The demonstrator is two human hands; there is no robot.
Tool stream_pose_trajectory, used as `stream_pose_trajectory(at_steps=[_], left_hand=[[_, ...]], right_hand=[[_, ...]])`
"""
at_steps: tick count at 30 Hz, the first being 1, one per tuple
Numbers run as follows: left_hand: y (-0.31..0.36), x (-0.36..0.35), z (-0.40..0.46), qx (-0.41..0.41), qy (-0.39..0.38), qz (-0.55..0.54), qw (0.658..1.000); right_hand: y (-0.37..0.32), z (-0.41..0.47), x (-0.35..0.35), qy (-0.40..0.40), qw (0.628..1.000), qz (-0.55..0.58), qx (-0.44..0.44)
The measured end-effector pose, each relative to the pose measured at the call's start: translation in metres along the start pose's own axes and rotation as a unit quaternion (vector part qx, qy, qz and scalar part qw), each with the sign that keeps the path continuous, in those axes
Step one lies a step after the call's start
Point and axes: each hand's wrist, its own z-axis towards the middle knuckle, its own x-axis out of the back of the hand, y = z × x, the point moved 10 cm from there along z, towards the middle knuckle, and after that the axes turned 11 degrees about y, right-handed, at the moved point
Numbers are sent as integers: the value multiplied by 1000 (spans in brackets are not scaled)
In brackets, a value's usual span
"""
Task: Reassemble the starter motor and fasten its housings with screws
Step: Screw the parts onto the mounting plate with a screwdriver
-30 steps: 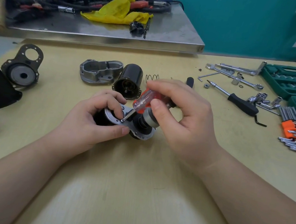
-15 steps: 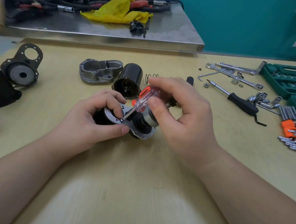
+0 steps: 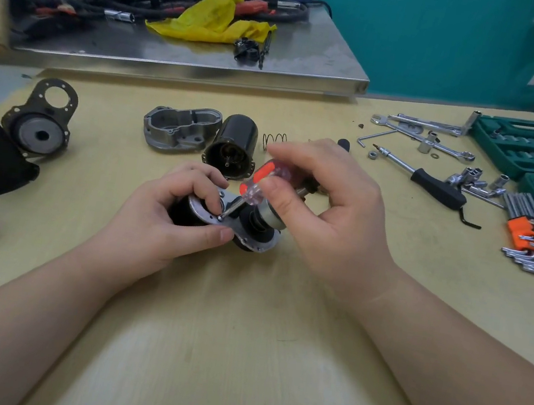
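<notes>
While hands work, green case holds sockets.

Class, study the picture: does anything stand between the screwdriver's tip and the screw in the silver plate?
Nothing visible does. The orange-and-clear-handled screwdriver, gripped by the right hand, has its tip on the small screw in the silver plate; the left hand grips alongside.

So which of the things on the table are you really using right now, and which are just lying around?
In use:
- left hand gripping the motor assembly
- right hand holding the screwdriver, tip at a screw on the silver plate

Lying about:
- grey housing cover
- black motor can
- spring
- hex keys
- green socket case
- yellow cloth
</notes>
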Motion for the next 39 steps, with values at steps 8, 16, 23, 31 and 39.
stream_pose_trajectory(at_steps=[8,16,23,31,39], left_hand=[[-1,1,2,-1,3,-6,1000],[1,0,1,-2,1,-7,1000],[-2,0,1,11,-2,-14,1000],[0,1,1,5,5,-9,1000],[0,0,0,14,1,-12,1000]], right_hand=[[1,0,-1,-14,1000,-1,4],[1,1,-1,-2,1000,11,0],[4,-1,-2,-7,1000,9,-7],[7,-2,-3,-5,1000,7,-6],[5,-2,-5,-2,1000,11,-9]])
